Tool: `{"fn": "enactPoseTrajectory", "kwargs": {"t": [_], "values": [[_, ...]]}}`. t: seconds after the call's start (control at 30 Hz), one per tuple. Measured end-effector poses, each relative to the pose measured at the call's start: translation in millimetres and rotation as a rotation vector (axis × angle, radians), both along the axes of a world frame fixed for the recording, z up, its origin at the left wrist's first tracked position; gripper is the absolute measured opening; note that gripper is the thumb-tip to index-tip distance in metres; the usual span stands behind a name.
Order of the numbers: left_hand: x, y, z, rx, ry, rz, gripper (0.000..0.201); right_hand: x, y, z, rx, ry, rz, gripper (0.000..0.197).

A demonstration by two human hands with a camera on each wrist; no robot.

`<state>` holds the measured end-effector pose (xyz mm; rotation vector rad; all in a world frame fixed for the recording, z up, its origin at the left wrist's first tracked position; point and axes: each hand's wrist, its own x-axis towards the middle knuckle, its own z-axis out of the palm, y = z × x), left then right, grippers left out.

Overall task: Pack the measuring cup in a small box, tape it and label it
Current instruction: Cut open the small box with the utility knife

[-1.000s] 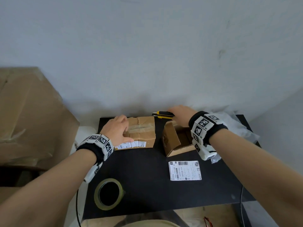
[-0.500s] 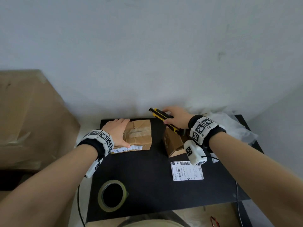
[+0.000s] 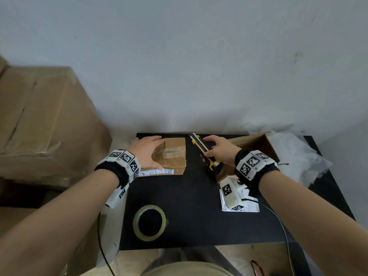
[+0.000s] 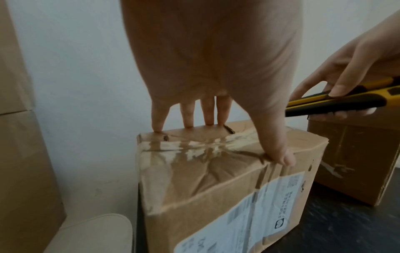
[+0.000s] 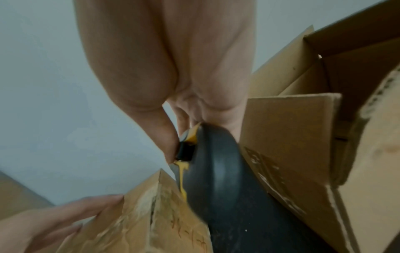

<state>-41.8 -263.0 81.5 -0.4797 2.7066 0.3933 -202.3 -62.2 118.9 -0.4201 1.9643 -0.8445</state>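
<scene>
A small taped cardboard box (image 3: 175, 158) with a white label on its front stands at the back left of the black table (image 3: 189, 196). My left hand (image 3: 146, 153) lies on its left end, fingers (image 4: 188, 118) straight on the top and thumb at the near edge. My right hand (image 3: 218, 149) grips a yellow and black utility knife (image 3: 204, 151) in the gap beside that box, tip pointing back-left. In the right wrist view the knife (image 5: 213, 162) hangs just above the box's corner (image 5: 140, 222). No measuring cup is in view.
An open cardboard box (image 3: 256, 143) stands right of the knife, with crumpled clear plastic (image 3: 296, 154) behind it. A white shipping label (image 3: 250, 208) lies at front right, a roll of clear tape (image 3: 149, 223) at front left. Large cartons (image 3: 39, 120) stand left of the table.
My right hand picked the knife up from the back of the table and brought it left and nearer, beside the taped box. The left hand stayed on the box.
</scene>
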Motion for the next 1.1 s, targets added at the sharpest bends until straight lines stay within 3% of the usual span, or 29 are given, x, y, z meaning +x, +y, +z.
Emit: {"fn": "enactPoseTrajectory", "kwargs": {"t": [0.47,1.1], "values": [[-4,-2,-1,0.043,0.017,0.008,0.102,18,22,-5,-0.008,-0.097,-0.028,0.056],[-3,-6,-8,0.052,0.034,0.015,0.102,27,15,-10,-0.009,-0.01,-0.028,0.055]]}}
